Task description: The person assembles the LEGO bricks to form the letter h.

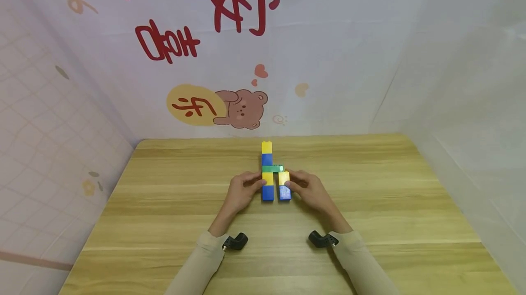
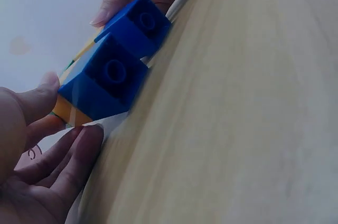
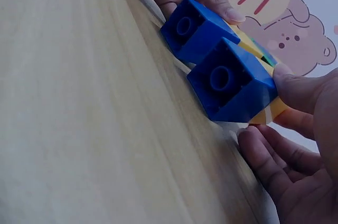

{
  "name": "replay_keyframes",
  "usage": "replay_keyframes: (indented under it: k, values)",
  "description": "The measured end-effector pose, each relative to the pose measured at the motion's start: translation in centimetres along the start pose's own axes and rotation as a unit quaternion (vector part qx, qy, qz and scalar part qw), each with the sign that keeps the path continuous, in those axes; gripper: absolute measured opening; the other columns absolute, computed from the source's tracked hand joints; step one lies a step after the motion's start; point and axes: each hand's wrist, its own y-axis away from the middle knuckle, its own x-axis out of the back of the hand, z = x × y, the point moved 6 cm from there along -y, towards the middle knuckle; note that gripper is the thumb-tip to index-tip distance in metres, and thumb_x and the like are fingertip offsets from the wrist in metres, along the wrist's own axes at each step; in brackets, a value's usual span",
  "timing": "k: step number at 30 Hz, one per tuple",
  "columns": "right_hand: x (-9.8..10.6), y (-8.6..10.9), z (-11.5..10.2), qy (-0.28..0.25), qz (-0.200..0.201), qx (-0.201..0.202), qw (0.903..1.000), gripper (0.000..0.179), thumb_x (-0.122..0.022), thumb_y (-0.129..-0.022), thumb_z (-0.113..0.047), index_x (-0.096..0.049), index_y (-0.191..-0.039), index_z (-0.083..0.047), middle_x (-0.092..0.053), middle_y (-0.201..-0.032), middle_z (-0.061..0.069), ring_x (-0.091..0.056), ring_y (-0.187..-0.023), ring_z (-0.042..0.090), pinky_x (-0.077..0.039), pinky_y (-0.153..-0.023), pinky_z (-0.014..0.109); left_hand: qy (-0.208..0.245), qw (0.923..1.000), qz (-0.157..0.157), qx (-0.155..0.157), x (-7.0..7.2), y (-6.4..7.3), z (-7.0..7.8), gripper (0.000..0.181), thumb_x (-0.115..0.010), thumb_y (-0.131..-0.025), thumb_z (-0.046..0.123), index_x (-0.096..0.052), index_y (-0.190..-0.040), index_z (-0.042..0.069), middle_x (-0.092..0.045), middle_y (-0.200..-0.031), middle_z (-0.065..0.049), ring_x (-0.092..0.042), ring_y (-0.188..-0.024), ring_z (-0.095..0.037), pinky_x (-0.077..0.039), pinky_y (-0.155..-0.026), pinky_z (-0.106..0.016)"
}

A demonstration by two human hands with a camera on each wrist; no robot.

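Observation:
Between the two hands is a chair-shaped build of toy building blocks. Its long left column runs yellow, blue, green [image 1: 272, 169], yellow and blue from far to near. A short right column has a yellow block [image 1: 284, 178] over a blue block [image 1: 285, 192]. My left hand [image 1: 241, 192] pinches the left column at its lower yellow block [image 1: 267, 179]. On the other side, my right hand [image 1: 311, 190] pinches the right column's yellow block. Hollow undersides of the blue blocks [image 2: 100, 92] face both wrist cameras. Whether the build touches the table, I cannot tell.
A wood-grain table [image 1: 164, 203] lies beneath the hands. Behind it rises a white backdrop [image 1: 328, 48] with red characters and a bear drawing [image 1: 245, 110]. White side walls flank the table. Black curved pieces [image 1: 237, 241] are fixed at both sleeve cuffs.

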Motion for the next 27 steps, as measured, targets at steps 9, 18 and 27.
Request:
replay_keyframes:
  k: [9,18,27]
  values:
    - [-0.4,0.1,-0.2,0.04,-0.006,-0.006,0.9992,0.046,-0.067,-0.101,-0.033,-0.063,-0.14,-0.01,-0.066,-0.129,0.011,-0.067,-0.114,0.028,-0.058,-0.101,0.046,-0.026,0.9996,-0.006,0.009,-0.1,0.2,-0.2,0.03,-0.076,-0.094,0.025,-0.077,-0.121,0.012,-0.076,-0.11,-0.007,-0.069,-0.104,-0.02,-0.061,-0.086,-0.026]
    - [-0.8,-0.4,-0.3,0.078,0.0,-0.019,0.9968,0.04,-0.063,-0.103,-0.026,-0.064,-0.14,-0.011,-0.064,-0.128,0.007,-0.063,-0.113,0.026,-0.057,-0.1,0.046,-0.053,0.9985,0.001,0.011,0.1,0.1,-0.3,0.027,-0.077,-0.094,0.025,-0.079,-0.116,0.011,-0.075,-0.109,-0.006,-0.07,-0.1,-0.019,-0.061,-0.083,-0.026]
    - [-0.7,-0.6,0.5,0.073,-0.019,-0.028,0.9967,0.045,-0.063,-0.103,-0.034,-0.061,-0.144,-0.015,-0.062,-0.133,0.007,-0.062,-0.117,0.026,-0.055,-0.103,0.047,-0.023,0.9989,-0.015,0.037,0.2,0.1,-0.6,0.032,-0.075,-0.096,0.023,-0.074,-0.122,0.006,-0.075,-0.108,-0.009,-0.074,-0.091,-0.018,-0.063,-0.079,-0.027]
